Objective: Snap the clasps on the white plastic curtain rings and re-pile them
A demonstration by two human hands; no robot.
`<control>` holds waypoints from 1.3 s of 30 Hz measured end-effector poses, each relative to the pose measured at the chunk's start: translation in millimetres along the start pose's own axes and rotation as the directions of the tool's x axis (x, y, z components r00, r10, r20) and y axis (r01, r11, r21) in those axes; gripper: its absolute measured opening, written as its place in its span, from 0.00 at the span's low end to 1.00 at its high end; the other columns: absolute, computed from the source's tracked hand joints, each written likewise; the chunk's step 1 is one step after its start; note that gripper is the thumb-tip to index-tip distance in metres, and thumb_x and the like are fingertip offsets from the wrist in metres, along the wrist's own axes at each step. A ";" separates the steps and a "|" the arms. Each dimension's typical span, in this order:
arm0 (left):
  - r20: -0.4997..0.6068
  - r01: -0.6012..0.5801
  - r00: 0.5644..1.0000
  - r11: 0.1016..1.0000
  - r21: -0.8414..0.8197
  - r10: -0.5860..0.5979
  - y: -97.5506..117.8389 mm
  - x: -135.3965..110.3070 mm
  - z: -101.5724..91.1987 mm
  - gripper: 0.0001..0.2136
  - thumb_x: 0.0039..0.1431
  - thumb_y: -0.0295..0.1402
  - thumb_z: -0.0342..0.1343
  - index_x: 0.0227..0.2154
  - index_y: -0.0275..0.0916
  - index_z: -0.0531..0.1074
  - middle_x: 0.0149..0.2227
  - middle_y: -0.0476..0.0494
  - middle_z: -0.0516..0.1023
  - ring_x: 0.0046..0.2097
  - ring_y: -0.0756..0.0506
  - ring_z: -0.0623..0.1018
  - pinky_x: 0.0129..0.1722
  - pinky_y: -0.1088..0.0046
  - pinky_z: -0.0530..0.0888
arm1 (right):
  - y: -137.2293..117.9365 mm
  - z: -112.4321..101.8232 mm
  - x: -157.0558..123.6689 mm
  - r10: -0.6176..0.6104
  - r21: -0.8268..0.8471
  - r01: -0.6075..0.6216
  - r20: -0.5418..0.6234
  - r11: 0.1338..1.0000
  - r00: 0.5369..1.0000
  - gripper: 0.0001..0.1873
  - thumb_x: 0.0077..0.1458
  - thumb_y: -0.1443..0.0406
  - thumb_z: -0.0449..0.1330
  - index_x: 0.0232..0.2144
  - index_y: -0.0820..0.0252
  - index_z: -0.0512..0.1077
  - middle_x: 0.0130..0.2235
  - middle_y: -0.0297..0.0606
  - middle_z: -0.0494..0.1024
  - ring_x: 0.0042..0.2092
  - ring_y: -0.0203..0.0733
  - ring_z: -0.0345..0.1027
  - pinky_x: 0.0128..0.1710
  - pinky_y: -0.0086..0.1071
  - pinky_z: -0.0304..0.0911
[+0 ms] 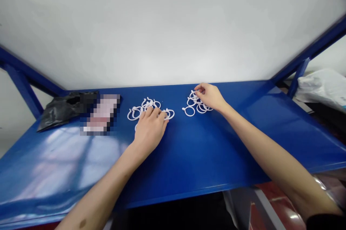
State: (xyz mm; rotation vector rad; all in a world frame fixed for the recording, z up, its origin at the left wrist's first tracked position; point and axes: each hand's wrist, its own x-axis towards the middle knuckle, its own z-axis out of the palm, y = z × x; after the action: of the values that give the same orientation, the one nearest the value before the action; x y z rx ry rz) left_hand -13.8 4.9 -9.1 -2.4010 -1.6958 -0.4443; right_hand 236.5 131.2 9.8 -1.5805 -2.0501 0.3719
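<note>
Two heaps of white plastic rings lie on a blue shelf (216,150). My left hand (150,129) rests palm down on the left heap (139,109), fingers curled onto several rings. My right hand (209,95) reaches to the right heap (193,107) and pinches one white ring (195,92) between thumb and forefinger at the heap's far edge.
A crumpled black plastic bag (63,109) lies at the shelf's far left, next to a blurred pinkish object (101,115). A white wall rises behind. Blue frame struts (305,61) slant at both sides. A white bag (321,84) sits beyond the right strut.
</note>
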 end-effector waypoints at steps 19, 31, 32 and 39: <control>-0.361 -0.171 0.932 0.923 -0.344 0.038 4.1 3.8 -14.4 0.04 0.62 0.37 0.62 0.33 0.44 0.78 0.33 0.49 0.81 0.38 0.44 0.72 0.41 0.64 0.67 | -42.0 -2.4 -72.2 -0.179 0.366 0.161 0.014 0.917 0.984 0.11 0.66 0.57 0.56 0.42 0.55 0.75 0.40 0.38 0.80 0.39 0.42 0.73 0.40 0.38 0.68; -0.360 -0.393 0.894 0.853 -0.344 0.266 21.2 -2.4 1.9 0.04 0.65 0.30 0.59 0.39 0.42 0.78 0.41 0.47 0.82 0.41 0.45 0.75 0.44 0.65 0.71 | -51.2 35.7 -112.8 -0.078 0.742 0.031 0.029 0.670 0.997 0.09 0.64 0.60 0.59 0.45 0.55 0.68 0.31 0.31 0.76 0.33 0.36 0.74 0.35 0.32 0.71; -0.374 -0.384 0.897 0.834 -0.396 0.236 22.4 -2.4 0.9 0.03 0.65 0.31 0.59 0.39 0.42 0.78 0.41 0.46 0.82 0.41 0.46 0.76 0.44 0.65 0.72 | -50.7 34.4 -113.1 -0.077 0.750 0.039 0.016 0.660 0.997 0.09 0.64 0.60 0.59 0.44 0.55 0.68 0.31 0.31 0.77 0.33 0.36 0.75 0.34 0.32 0.71; -0.204 0.021 0.956 0.744 -0.668 -0.211 19.2 -1.4 -13.0 0.07 0.65 0.37 0.57 0.38 0.41 0.78 0.35 0.47 0.82 0.33 0.49 0.78 0.35 0.72 0.75 | -51.8 22.3 -116.7 -0.127 0.681 0.126 -0.048 0.721 0.991 0.07 0.64 0.60 0.60 0.43 0.54 0.70 0.33 0.32 0.81 0.29 0.35 0.74 0.31 0.30 0.69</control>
State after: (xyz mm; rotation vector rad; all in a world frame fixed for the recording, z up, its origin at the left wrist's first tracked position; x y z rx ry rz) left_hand 1.9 -6.9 3.4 -2.4779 -1.7679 -1.5586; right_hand 203.4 7.3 -9.4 -0.9685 -1.6995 0.9532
